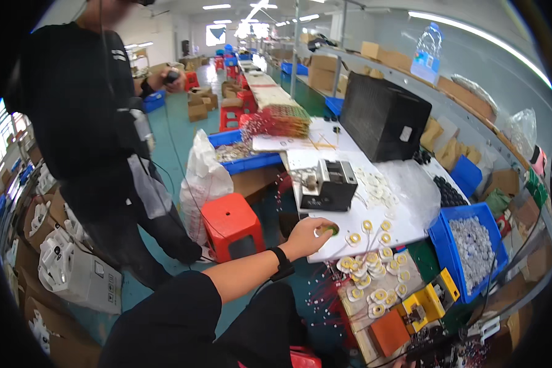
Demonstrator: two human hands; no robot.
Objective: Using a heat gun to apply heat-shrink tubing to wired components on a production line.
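My left hand (pixel 308 238), with a black band on its wrist, reaches over the front edge of the white table (pixel 343 248). Its fingers close on a small round greenish-brown thing (pixel 330 229), too small to name. Just right of it lie several white discs with yellow rings (pixel 354 238), with thin leads. More such discs (pixel 377 294) are heaped on a wooden board, beside a yellow and orange bench fixture (pixel 424 305). Only a bit of my right hand (pixel 403 364) shows at the bottom edge, by the fixture; its fingers are mostly hidden.
A black bench machine (pixel 329 186) stands on the table behind my left hand. A blue bin (pixel 437 236) of small clear parts is at the right. Left are a red stool (pixel 232 222), a white sack (pixel 203 184) and a standing person (pixel 83 116) in black holding a dark object.
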